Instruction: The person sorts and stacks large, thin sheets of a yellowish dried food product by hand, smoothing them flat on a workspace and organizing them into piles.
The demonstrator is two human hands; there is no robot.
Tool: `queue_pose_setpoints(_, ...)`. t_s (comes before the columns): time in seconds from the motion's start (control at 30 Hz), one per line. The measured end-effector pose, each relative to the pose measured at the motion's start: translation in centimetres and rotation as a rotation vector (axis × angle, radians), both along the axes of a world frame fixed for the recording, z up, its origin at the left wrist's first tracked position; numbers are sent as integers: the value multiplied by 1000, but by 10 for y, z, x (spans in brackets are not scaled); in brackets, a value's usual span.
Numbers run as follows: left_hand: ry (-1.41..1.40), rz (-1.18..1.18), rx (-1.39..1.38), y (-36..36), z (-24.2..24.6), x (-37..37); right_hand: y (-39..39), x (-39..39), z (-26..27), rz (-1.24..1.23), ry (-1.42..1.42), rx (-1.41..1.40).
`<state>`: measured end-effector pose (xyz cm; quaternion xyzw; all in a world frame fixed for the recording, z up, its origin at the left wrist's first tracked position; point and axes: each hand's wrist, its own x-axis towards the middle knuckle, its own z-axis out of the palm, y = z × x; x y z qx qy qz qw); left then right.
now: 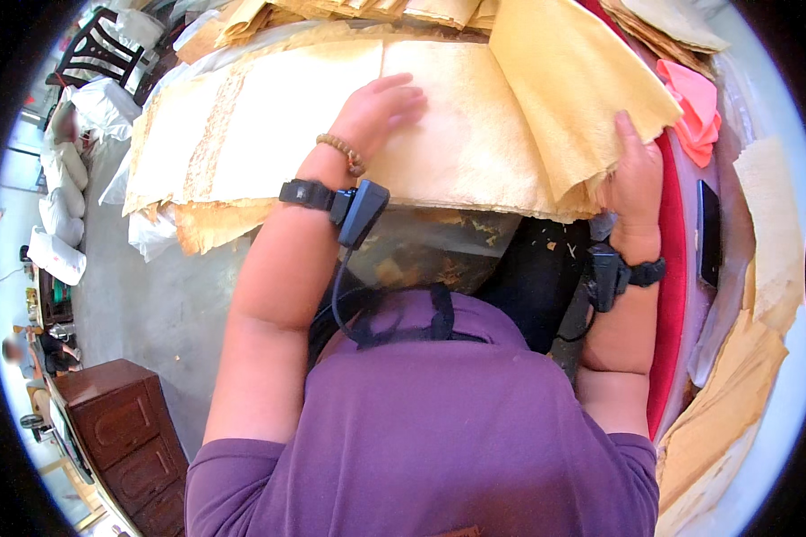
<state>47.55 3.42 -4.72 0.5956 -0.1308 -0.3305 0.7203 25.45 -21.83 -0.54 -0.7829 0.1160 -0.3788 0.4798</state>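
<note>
Before me lies a stack of thin, pale yellow sheets [289, 134] with ragged edges. My left hand [379, 111] is over the middle of the stack, its fingers spread and slightly blurred. Whether it touches the top sheet I cannot tell. At the right end, my right hand [635, 171] grips the edge of a yellow sheet [571, 87], thumb on top. That sheet stands lifted and folded over, partly covering the stack. The right fingers are hidden behind its edge.
A red padded edge [668, 288] runs along my right side, with a pink cloth [692, 111] and a dark phone [708, 231] beyond it. More sheets [719, 409] lie right. At left stand a brown wooden cabinet [117, 436], white sacks [57, 255] and a dark chair [101, 50]. A person [23, 356] sits far left.
</note>
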Motion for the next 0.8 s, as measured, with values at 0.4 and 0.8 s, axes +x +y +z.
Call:
queue_pose_setpoints(0.4, -6, 70, 80, -4, -6, -6, 78, 1, 30, 61, 350, -463)
queue_pose_setpoints(0.8, -75, 26, 31, -3, -6, -11, -13, -63, 106, -522, -350, 232)
